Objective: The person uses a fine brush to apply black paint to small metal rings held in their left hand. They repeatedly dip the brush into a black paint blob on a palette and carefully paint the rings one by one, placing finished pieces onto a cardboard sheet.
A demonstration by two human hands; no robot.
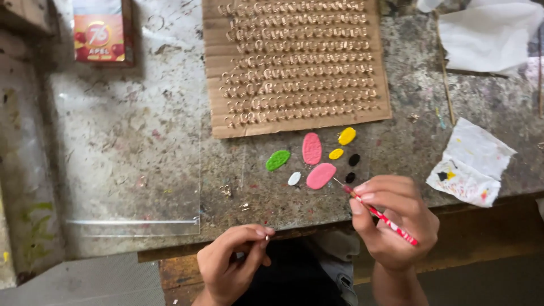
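Observation:
My right hand (395,220) grips a thin red paintbrush (378,214) like a pencil, its tip just right of a pink paint blob (321,175). Around that blob lie other paint blobs on the worktable (141,130): a second pink (311,148), green (277,160), two yellow (347,136), white (294,179) and black (353,160). My left hand (231,262) sits at the table's front edge and pinches a tiny metal piece (267,238) between thumb and fingertips. A cardboard sheet (294,122) behind the paint carries several rows of small gold-coloured rings.
A clear plastic sheet (130,187) covers the left of the table. A red box (100,34) stands at the back left. Paint-stained tissue (470,164) lies at the right, white paper (487,34) at the back right. Two small metal bits (225,190) lie near the front.

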